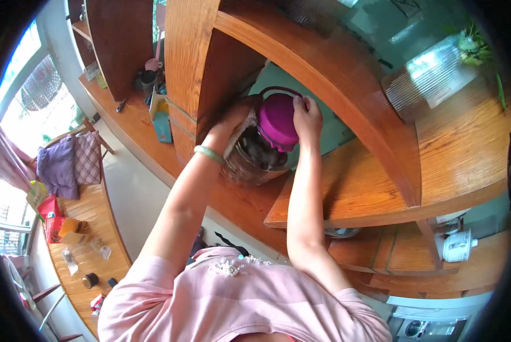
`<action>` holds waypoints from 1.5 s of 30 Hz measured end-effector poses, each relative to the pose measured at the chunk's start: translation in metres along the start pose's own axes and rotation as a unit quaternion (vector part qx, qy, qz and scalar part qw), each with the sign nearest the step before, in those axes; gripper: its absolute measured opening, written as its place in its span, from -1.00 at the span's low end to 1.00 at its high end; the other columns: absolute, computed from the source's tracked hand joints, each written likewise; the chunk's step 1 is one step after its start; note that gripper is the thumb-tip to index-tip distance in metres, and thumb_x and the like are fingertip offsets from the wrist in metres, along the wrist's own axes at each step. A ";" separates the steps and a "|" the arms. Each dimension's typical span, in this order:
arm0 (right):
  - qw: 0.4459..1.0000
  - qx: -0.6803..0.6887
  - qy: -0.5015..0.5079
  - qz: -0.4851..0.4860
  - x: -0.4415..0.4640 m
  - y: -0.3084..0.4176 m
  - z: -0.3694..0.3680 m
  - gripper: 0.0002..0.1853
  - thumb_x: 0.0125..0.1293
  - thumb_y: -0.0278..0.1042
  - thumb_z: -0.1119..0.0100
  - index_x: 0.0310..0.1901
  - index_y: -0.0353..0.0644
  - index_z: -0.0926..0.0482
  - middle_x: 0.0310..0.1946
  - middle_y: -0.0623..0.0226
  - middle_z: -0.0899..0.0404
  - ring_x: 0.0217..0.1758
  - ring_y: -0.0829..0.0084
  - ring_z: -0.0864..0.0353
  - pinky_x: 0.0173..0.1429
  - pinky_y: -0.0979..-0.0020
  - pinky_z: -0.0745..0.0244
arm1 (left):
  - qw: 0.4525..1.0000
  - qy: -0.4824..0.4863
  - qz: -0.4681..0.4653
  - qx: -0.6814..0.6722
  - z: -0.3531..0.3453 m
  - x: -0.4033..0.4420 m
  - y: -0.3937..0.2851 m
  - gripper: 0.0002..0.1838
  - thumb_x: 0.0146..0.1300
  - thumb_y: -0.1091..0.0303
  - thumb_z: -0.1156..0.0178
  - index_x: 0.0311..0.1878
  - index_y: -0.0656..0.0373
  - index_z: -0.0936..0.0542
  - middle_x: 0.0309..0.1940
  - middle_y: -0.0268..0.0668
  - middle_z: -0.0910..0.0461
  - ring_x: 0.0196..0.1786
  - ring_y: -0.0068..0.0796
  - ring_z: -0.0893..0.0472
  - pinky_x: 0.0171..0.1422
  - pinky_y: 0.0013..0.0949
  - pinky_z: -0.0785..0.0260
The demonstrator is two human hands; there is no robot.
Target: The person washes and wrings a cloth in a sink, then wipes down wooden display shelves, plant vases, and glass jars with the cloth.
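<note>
A large dark, glassy jar (pixel 256 163) stands in a niche of the wooden cabinet. Its round purple lid (pixel 278 121) has a ruffled lower edge, and a thin dark-red handle arches above it. My right hand (pixel 308 118) is closed at the lid's right edge, where the handle comes down; I cannot tell which of the two the fingertips grip. On the jar's left side, my left hand (pixel 234 122) holds a whitish cloth (pixel 245 126) against it. Shadow and the cloth partly hide the left fingers. A pale green bangle (pixel 208 153) circles the left wrist.
A curved wooden arch (pixel 324 74) borders the niche, with a wooden shelf (pixel 346 182) on the right. A white lidded pot (pixel 458 247) sits lower right. A blue box (pixel 162 126) rests on the left ledge. Bags and small items lie on the table (pixel 78 273).
</note>
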State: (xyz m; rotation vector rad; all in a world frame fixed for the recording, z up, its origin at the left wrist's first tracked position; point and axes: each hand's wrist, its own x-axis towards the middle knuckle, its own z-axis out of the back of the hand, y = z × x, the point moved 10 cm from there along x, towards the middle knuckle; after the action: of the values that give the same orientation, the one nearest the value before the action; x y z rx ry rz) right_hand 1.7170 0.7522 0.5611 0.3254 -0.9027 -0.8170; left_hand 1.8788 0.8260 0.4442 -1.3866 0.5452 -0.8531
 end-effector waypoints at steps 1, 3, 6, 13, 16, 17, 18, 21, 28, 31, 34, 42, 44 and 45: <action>1.000 -0.008 0.008 0.007 0.006 -0.011 -0.014 -0.61 0.21 -0.09 -0.04 -0.15 -0.31 -0.50 -0.13 0.08 -0.51 -0.02 0.21 -0.47 0.01 0.35 -0.35 | 1.000 0.014 0.006 -0.008 -0.002 0.003 -0.008 -0.60 0.28 0.18 0.13 0.07 0.21 -0.44 0.05 -0.08 -0.44 0.13 -0.24 -0.39 0.21 -0.35 -0.16; 0.999 0.025 -0.013 0.019 0.007 -0.023 -0.019 -0.60 0.21 -0.06 -0.02 -0.19 -0.32 -0.50 -0.23 0.11 -0.56 -0.14 0.25 -0.53 0.00 0.38 -0.35 | 0.999 0.043 0.018 -0.025 -0.007 0.006 -0.024 -0.60 0.29 0.17 0.13 0.06 0.21 -0.45 0.04 -0.10 -0.45 0.12 -0.27 -0.40 0.21 -0.36 -0.17; 0.996 0.074 -0.049 0.019 0.006 -0.036 -0.012 -0.58 0.23 -0.05 0.01 -0.22 -0.34 -0.49 -0.30 0.20 -0.56 -0.17 0.32 -0.53 -0.01 0.39 -0.36 | 0.995 0.084 0.038 -0.045 -0.012 0.006 -0.043 -0.59 0.29 0.15 0.12 0.04 0.22 -0.46 0.02 -0.12 -0.47 0.10 -0.31 -0.41 0.19 -0.37 -0.17; 0.929 0.311 -0.151 -0.133 -0.026 -0.059 0.029 -0.60 0.28 -0.12 0.11 -0.24 -0.40 -0.45 -0.17 0.19 -0.45 -0.10 0.36 -0.45 0.04 0.38 -0.30 | 0.987 0.131 0.058 -0.079 -0.013 0.000 -0.048 -0.57 0.30 0.11 0.12 0.01 0.25 -0.49 -0.02 -0.17 -0.50 0.05 -0.36 -0.44 0.17 -0.38 -0.19; 0.935 0.284 -0.178 -0.113 -0.042 -0.058 0.014 -0.60 0.31 -0.17 0.14 -0.15 -0.44 -0.40 -0.14 0.14 -0.42 -0.05 0.35 -0.41 0.09 0.38 -0.27 | 0.983 0.097 -0.001 -0.153 -0.016 -0.004 -0.041 -0.54 0.32 0.08 0.16 -0.01 0.27 -0.49 -0.05 -0.18 -0.52 0.01 -0.35 -0.46 0.16 -0.37 -0.20; 0.932 0.292 -0.190 -0.101 -0.044 -0.055 0.009 -0.60 0.33 -0.18 0.15 -0.10 -0.45 -0.36 -0.13 0.13 -0.42 -0.03 0.34 -0.40 0.12 0.37 -0.26 | 0.980 0.085 -0.019 -0.178 -0.016 -0.008 -0.039 -0.53 0.33 0.07 0.17 -0.01 0.28 -0.49 -0.06 -0.18 -0.52 0.00 -0.35 -0.47 0.16 -0.36 -0.20; 0.928 0.301 -0.202 -0.091 -0.046 -0.053 0.006 -0.60 0.34 -0.19 0.16 -0.05 -0.45 -0.33 -0.13 0.13 -0.42 -0.01 0.33 -0.39 0.14 0.36 -0.25 | 0.980 0.087 -0.020 -0.179 -0.019 -0.015 -0.032 -0.53 0.33 0.07 0.17 -0.01 0.28 -0.49 -0.06 -0.18 -0.52 0.00 -0.35 -0.47 0.16 -0.36 -0.20; 0.905 0.356 -0.202 -0.117 -0.046 -0.065 0.007 -0.65 0.34 -0.24 0.11 -0.04 -0.42 -0.34 -0.10 0.13 -0.41 0.03 0.34 -0.40 0.16 0.36 -0.27 | 0.995 -0.048 -0.090 0.018 0.002 -0.036 -0.023 -0.59 0.32 0.14 0.19 0.01 0.21 -0.47 -0.06 -0.02 -0.49 0.05 -0.10 -0.45 0.14 -0.28 -0.24; 0.911 0.373 -0.151 -0.092 -0.054 -0.066 0.018 -0.82 0.26 -0.49 0.00 -0.12 -0.34 -0.40 -0.15 0.14 -0.48 -0.04 0.41 -0.47 0.08 0.44 -0.37 | 0.983 -0.071 -0.168 -0.016 0.007 -0.083 -0.019 -0.67 0.21 0.35 0.01 0.04 0.21 -0.45 -0.11 -0.06 -0.52 -0.02 -0.14 -0.50 0.09 -0.29 -0.32; 0.904 0.384 -0.136 -0.132 -0.058 -0.071 0.014 -0.82 0.25 -0.49 0.01 -0.13 -0.35 -0.40 -0.17 0.13 -0.50 -0.08 0.42 -0.48 0.06 0.46 -0.38 | 0.964 0.032 -0.261 0.029 -0.011 -0.040 -0.052 -0.66 0.25 0.36 0.05 0.08 0.22 -0.42 0.00 -0.10 -0.47 0.04 -0.25 -0.47 0.14 -0.36 -0.27; 0.875 0.432 -0.147 -0.162 -0.058 -0.086 0.009 -0.83 0.25 -0.50 0.01 -0.15 -0.35 -0.42 -0.19 0.20 -0.49 -0.11 0.46 -0.46 0.04 0.47 -0.36 | 0.954 0.253 -0.027 -0.161 -0.065 0.015 -0.031 -0.62 0.31 0.17 0.13 0.11 0.11 -0.42 0.05 -0.23 -0.42 0.06 -0.44 -0.40 0.21 -0.43 -0.17; 0.915 0.332 -0.190 -0.123 -0.060 -0.075 0.025 -0.89 0.26 -0.50 0.04 -0.26 -0.32 -0.46 -0.28 0.36 -0.42 -0.19 0.52 -0.38 -0.02 0.49 -0.29 | 0.948 0.286 0.076 -0.118 -0.101 0.042 -0.015 -0.50 0.31 -0.11 0.26 0.05 0.00 -0.48 -0.04 -0.17 -0.46 -0.05 -0.40 -0.46 0.00 -0.28 -0.34; 0.934 0.273 -0.177 -0.149 -0.059 -0.075 0.024 -0.89 0.26 -0.50 0.06 -0.27 -0.30 -0.47 -0.29 0.36 -0.43 -0.20 0.52 -0.39 -0.03 0.49 -0.31 | 0.959 0.260 0.036 -0.104 -0.085 0.035 -0.019 -0.43 0.30 -0.15 0.31 0.09 0.06 -0.44 0.02 -0.13 -0.43 0.03 -0.35 -0.43 0.11 -0.30 -0.26; 0.934 0.274 -0.177 -0.148 -0.060 -0.075 0.025 -0.89 0.26 -0.50 0.06 -0.27 -0.30 -0.47 -0.29 0.36 -0.43 -0.20 0.52 -0.39 -0.03 0.49 -0.31 | 0.975 0.197 0.008 -0.108 -0.069 0.034 -0.021 -0.41 0.31 -0.15 0.31 0.11 0.10 -0.42 0.06 -0.10 -0.41 0.09 -0.31 -0.39 0.18 -0.31 -0.19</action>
State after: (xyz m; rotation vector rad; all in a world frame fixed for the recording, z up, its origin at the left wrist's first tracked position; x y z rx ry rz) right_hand 1.6393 0.7492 0.4997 0.8364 -1.4471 -0.9066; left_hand 1.8415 0.7574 0.4601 -1.4107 0.9753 -1.0896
